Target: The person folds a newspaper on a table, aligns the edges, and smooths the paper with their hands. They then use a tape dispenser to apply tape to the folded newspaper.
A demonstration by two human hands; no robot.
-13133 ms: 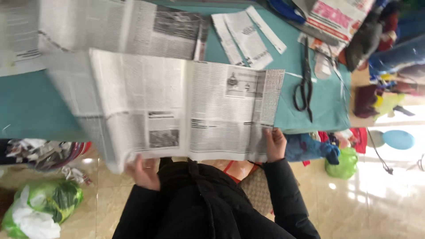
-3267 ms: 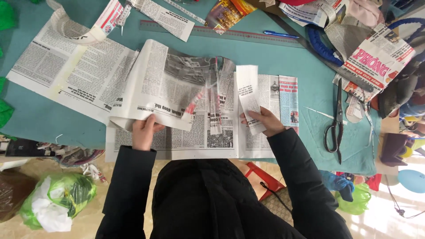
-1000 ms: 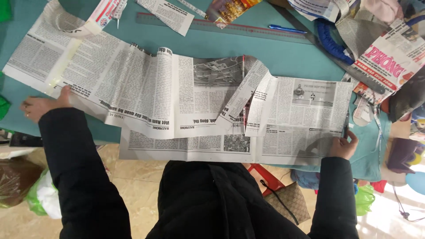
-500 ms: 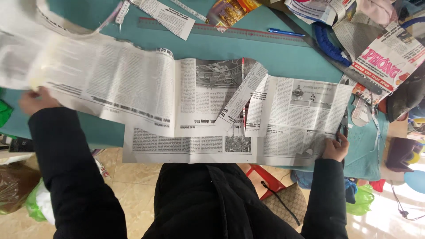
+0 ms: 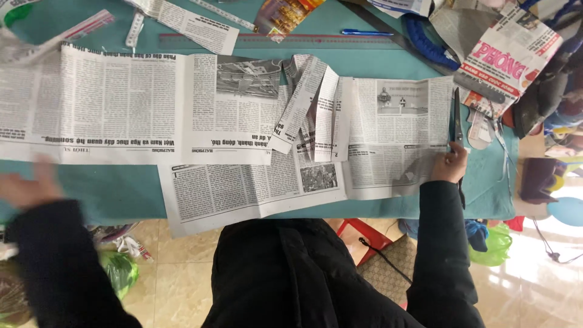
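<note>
**Paper, Mat and Metal: How the Surfaces Look**

The long grey-white newspaper sheets point(image 5: 182, 115) are thin, matt newsprint, soft at the folds and creased where the narrow folded strips point(image 5: 310, 106) overlap. They lie on a teal tabletop point(image 5: 121, 188) with a smooth, dull finish. The black-handled scissors point(image 5: 456, 121) show slim metal blades with a faint sheen. A long straight ruler point(image 5: 279, 41) looks like translucent plastic, and the blue pen point(image 5: 367, 32) beside it is glossy plastic. The black jacket sleeves point(image 5: 440, 243) are matt cloth. The beige floor tiles point(image 5: 182, 273) are polished and reflect light. A green bag point(image 5: 118, 273) is crinkled, shiny plastic film.
</note>
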